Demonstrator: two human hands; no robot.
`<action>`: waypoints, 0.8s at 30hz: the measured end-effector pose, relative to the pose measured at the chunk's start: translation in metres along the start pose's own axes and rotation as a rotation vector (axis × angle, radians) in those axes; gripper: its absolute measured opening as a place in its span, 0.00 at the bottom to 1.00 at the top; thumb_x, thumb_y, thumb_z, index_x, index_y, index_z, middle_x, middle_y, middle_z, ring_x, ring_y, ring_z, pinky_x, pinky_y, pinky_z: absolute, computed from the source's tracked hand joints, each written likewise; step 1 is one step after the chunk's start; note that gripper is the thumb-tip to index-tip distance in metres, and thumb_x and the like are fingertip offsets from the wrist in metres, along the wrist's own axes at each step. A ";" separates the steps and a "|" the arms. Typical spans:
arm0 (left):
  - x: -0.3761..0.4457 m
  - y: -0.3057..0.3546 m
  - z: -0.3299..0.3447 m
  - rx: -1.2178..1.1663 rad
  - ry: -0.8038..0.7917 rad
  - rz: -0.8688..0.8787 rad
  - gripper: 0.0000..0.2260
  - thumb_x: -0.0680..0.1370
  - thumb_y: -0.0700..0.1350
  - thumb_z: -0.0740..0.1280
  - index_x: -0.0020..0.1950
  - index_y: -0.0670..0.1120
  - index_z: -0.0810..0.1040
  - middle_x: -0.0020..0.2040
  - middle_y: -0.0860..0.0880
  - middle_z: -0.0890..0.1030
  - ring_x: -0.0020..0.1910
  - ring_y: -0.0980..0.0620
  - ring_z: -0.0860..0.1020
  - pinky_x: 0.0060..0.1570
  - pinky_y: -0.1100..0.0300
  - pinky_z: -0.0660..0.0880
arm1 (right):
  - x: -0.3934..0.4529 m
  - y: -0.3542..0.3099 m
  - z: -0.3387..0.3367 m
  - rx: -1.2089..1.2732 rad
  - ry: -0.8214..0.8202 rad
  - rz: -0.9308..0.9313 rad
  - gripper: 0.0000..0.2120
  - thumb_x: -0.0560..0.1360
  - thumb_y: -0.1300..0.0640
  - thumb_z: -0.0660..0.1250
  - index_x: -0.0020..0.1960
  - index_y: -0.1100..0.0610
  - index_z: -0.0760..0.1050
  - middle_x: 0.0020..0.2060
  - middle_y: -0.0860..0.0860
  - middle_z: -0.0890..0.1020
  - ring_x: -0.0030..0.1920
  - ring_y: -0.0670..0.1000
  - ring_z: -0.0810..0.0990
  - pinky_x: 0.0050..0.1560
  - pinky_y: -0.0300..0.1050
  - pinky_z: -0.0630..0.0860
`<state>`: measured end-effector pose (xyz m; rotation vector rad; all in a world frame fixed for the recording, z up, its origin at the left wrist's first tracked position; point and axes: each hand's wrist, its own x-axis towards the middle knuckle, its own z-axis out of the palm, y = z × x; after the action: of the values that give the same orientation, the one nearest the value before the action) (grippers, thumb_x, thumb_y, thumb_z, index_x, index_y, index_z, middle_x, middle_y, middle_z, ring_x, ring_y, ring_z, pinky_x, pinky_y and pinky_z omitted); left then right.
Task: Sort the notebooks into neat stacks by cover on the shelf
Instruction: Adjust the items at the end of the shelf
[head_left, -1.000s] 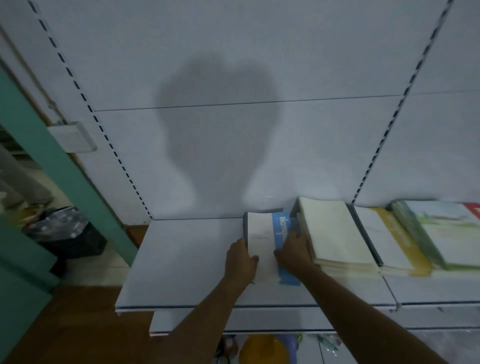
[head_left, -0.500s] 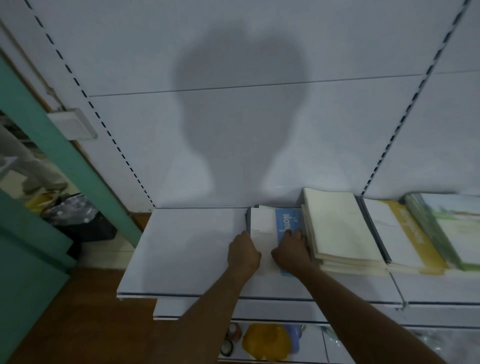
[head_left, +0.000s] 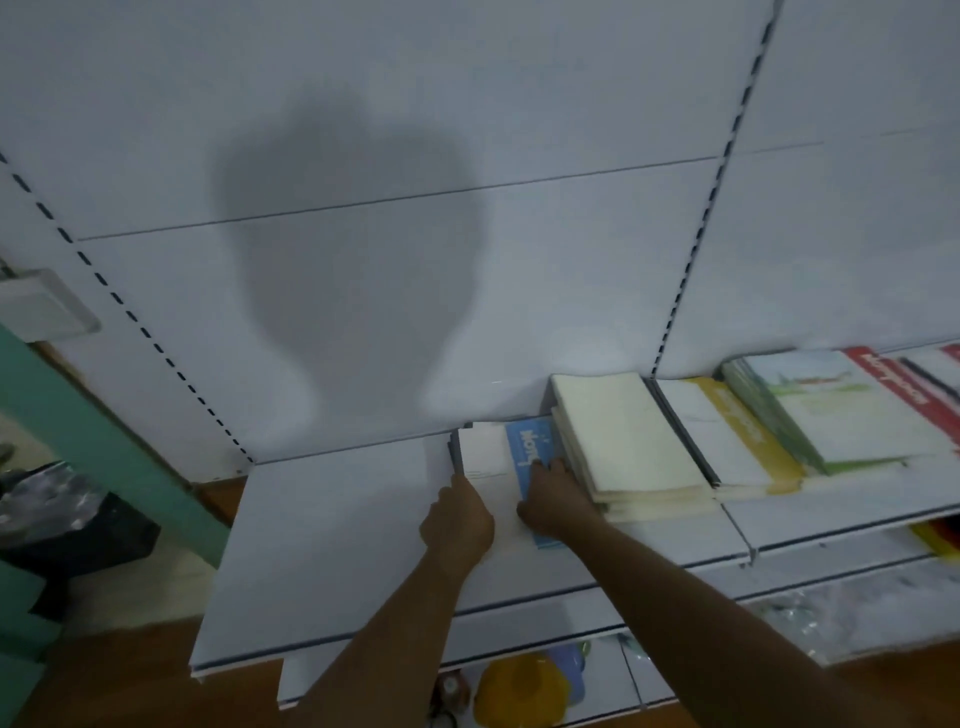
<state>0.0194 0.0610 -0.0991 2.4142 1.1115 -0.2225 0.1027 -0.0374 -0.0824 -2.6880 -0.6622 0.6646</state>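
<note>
A blue-and-white notebook stack (head_left: 511, 467) is held on the white shelf (head_left: 332, 530), just left of the cream stack (head_left: 623, 436). Its left edge is gripped by the left hand (head_left: 457, 519); its cover is pressed by the right hand (head_left: 553, 501), fingers spread flat.

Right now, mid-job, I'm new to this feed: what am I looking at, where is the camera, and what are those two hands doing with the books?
There is no machine here: a person works bare-handed, and the single camera sits on their head, looking forward and down, so the arms enter from the bottom. The left hand and right hand both rest on the blue-and-white notebook stack, the left at its left edge, the right on the blue strip. Whether the fingers grip or just press is hard to tell. The stack lies on a white shelf, against a cream notebook stack. Further right lie a yellow-striped stack and a green-covered stack. The dark shape on the back panel is the person's shadow.
</note>
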 end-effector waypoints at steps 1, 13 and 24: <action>0.000 -0.001 -0.005 -0.001 -0.005 0.022 0.21 0.77 0.47 0.64 0.68 0.44 0.63 0.62 0.43 0.72 0.59 0.44 0.74 0.55 0.52 0.73 | -0.001 -0.003 -0.004 -0.005 0.016 -0.003 0.23 0.75 0.57 0.62 0.68 0.63 0.64 0.66 0.60 0.66 0.65 0.59 0.70 0.64 0.48 0.69; -0.056 0.167 -0.053 0.081 0.053 0.731 0.18 0.76 0.56 0.64 0.61 0.47 0.73 0.60 0.46 0.76 0.59 0.45 0.75 0.55 0.52 0.74 | -0.070 0.078 -0.144 0.276 0.487 0.112 0.20 0.77 0.52 0.61 0.67 0.58 0.71 0.62 0.56 0.77 0.62 0.55 0.75 0.59 0.43 0.69; -0.269 0.381 0.071 0.290 -0.177 1.291 0.22 0.71 0.61 0.64 0.59 0.50 0.75 0.57 0.46 0.77 0.59 0.43 0.75 0.55 0.51 0.74 | -0.317 0.408 -0.227 0.044 0.677 0.783 0.26 0.78 0.42 0.55 0.71 0.56 0.65 0.65 0.57 0.71 0.62 0.60 0.72 0.61 0.55 0.70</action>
<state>0.1314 -0.3685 0.0610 2.7570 -0.6871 -0.1424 0.1135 -0.5803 0.0705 -2.8079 0.5853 -0.1212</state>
